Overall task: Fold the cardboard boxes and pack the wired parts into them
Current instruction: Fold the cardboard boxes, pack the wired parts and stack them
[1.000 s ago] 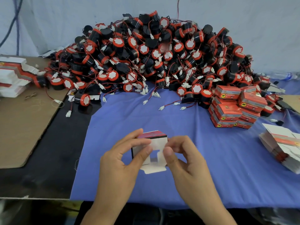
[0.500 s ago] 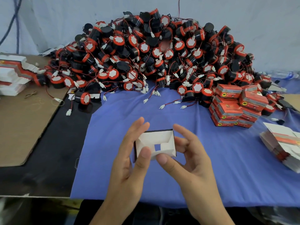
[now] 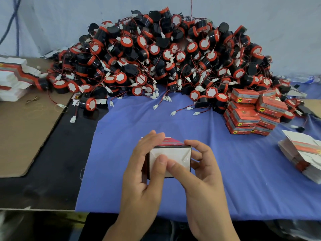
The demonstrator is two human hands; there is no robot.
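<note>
Clamping the cardboard box (image 3: 182, 153) between left hand (image 3: 140, 180) and right hand (image 3: 205, 180), fingers curling round its sides, both thumbs pressing on the white end flaps. Holding it over the blue cloth (image 3: 139, 127), near the front edge, white end facing the camera, red printed face pointing away.

Judging this end as nearly closed: flaps lying flush, no gap showing. Not managing to tell whether a part is sitting inside; far end hidden.

Recording a small stack of finished red boxes (image 3: 251, 112) at the right, touching the heap. Recording a very large heap of wired parts (image 3: 165, 58) lying unpacked against the wall, flat blanks (image 3: 302, 153) waiting at the right, and a second stack of blanks (image 3: 13, 79) at the left. Rating the job as barely begun.

Comparing with half a second back: flaps then standing open, cloth showing through a square gap, thumbs at the edges; now closing that gap, thumbs sitting on the centre.
</note>
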